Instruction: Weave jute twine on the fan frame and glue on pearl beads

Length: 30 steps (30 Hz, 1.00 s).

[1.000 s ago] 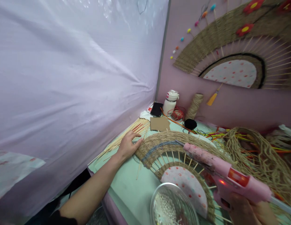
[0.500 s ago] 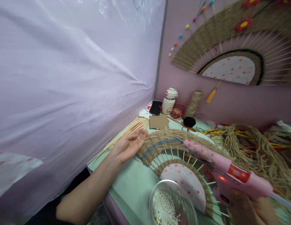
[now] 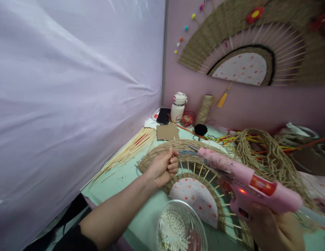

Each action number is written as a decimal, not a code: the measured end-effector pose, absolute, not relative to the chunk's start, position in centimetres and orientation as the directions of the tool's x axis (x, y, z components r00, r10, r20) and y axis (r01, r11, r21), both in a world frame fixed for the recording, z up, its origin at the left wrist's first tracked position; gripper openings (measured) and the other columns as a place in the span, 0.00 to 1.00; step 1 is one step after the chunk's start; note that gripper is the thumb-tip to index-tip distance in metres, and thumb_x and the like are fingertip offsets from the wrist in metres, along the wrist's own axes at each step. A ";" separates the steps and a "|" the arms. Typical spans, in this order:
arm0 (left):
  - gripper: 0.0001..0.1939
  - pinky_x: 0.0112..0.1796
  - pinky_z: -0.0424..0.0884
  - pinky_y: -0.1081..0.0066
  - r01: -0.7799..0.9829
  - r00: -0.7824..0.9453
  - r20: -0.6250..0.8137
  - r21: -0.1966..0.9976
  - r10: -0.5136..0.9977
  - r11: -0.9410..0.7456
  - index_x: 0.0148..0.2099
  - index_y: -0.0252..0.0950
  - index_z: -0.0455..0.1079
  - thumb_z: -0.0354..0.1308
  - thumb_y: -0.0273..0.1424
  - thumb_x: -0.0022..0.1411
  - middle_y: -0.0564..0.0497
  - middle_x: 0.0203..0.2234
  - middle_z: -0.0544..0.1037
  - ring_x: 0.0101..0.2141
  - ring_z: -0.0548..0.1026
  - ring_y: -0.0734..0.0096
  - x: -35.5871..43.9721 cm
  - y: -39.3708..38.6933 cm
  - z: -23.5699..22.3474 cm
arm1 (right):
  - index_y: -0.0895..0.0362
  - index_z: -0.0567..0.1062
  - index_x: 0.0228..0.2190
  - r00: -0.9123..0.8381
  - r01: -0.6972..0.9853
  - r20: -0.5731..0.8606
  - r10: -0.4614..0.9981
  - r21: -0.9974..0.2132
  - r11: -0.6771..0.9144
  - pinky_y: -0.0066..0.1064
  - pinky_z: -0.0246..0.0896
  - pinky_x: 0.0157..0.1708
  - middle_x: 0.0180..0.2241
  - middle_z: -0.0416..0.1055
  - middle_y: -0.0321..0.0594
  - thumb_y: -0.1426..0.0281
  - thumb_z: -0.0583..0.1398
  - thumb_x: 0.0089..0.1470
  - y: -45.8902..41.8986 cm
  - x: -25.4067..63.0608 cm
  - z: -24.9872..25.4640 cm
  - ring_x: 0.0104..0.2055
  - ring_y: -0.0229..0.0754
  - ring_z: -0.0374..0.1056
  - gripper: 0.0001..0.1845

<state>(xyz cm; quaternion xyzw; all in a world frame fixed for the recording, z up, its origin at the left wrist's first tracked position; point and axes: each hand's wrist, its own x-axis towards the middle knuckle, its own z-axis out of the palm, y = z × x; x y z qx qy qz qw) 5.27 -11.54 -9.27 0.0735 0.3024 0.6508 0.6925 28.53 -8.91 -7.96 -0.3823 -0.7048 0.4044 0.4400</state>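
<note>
My right hand [image 3: 277, 226] grips a pink hot glue gun [image 3: 230, 170] by its handle; an orange light glows on its side. The metal nozzle points left, over the blue band of a woven half-round fan [image 3: 154, 153] on the table. Above the fan's left part is my left hand [image 3: 163, 170], its fingers curled in and the thumb against the forefinger. A tiny speck shows at the fingertips, too small to name. A clear plastic bowl [image 3: 201, 223] with white pearl beads [image 3: 175, 223] stands in front of the fan's dotted cloth centre [image 3: 195, 195].
Thin sticks [image 3: 125, 150] lie at the left beside a cardboard piece [image 3: 167, 132]. Behind stand a white bottle [image 3: 178, 108] and a twine spool [image 3: 204, 109]. Loose twine [image 3: 259, 157] heaps at the right. A large woven fan [image 3: 204, 45] hangs on the wall.
My left hand has gone from palm-up with fingers extended to curled fingers, and moved right over the fan. The glue gun stays in my right hand. The view has shifted slightly right.
</note>
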 end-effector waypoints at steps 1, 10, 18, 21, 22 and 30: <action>0.12 0.16 0.50 0.83 -0.857 -0.036 -0.341 0.494 0.939 0.147 0.33 0.30 0.66 0.51 0.34 0.64 0.59 0.17 0.57 0.14 0.53 0.87 5.4 -11.6 -9.6 | 0.54 0.79 0.27 -0.342 0.186 0.302 0.890 -0.907 0.379 0.33 0.64 0.17 0.18 0.72 0.43 0.50 0.57 0.47 -8.9 28.6 -8.0 0.18 0.47 0.67 0.21; 0.07 0.21 0.52 0.81 -0.728 -0.154 -0.213 0.685 0.965 0.035 0.39 0.31 0.67 0.59 0.26 0.56 0.50 0.28 0.72 0.19 0.60 0.85 5.8 -12.4 -9.1 | 0.54 0.80 0.28 -0.334 0.241 0.190 0.923 -0.930 0.278 0.33 0.63 0.15 0.19 0.73 0.42 0.48 0.59 0.44 -8.4 27.6 -7.4 0.16 0.46 0.64 0.23; 0.08 0.20 0.50 0.81 -0.778 -0.135 -0.159 0.628 0.978 -0.006 0.33 0.31 0.67 0.64 0.29 0.53 0.52 0.25 0.69 0.18 0.57 0.87 4.9 -12.2 -9.4 | 0.53 0.71 0.13 -0.386 0.251 0.170 0.907 -0.927 0.281 0.26 0.54 0.10 0.10 0.63 0.35 0.55 0.60 0.47 -8.5 27.3 -7.1 0.12 0.39 0.56 0.20; 0.09 0.20 0.51 0.81 -0.793 -0.158 -0.162 0.609 0.974 -0.027 0.32 0.31 0.69 0.65 0.27 0.51 0.52 0.25 0.68 0.20 0.58 0.86 4.6 -12.1 -9.5 | 0.54 0.73 0.15 -0.442 0.243 0.207 0.873 -0.909 0.338 0.26 0.56 0.10 0.11 0.66 0.36 0.55 0.60 0.48 -8.1 27.2 -7.3 0.13 0.40 0.60 0.19; 0.09 0.20 0.51 0.81 -0.796 -0.160 -0.165 0.605 0.973 -0.029 0.32 0.31 0.69 0.66 0.27 0.50 0.52 0.25 0.69 0.20 0.58 0.86 4.6 -12.1 -9.5 | 0.54 0.74 0.16 -0.452 0.240 0.219 0.865 -0.904 0.354 0.26 0.58 0.10 0.12 0.67 0.37 0.55 0.59 0.48 -8.0 27.1 -7.3 0.13 0.41 0.61 0.19; 0.08 0.20 0.52 0.82 -0.818 -0.156 -0.204 0.575 0.967 -0.011 0.34 0.30 0.72 0.66 0.24 0.49 0.51 0.27 0.71 0.19 0.57 0.87 4.6 -12.0 -9.4 | 0.55 0.79 0.21 -0.488 0.238 0.240 0.839 -0.888 0.393 0.28 0.63 0.14 0.15 0.71 0.39 0.54 0.58 0.49 -8.0 26.7 -7.1 0.16 0.43 0.66 0.20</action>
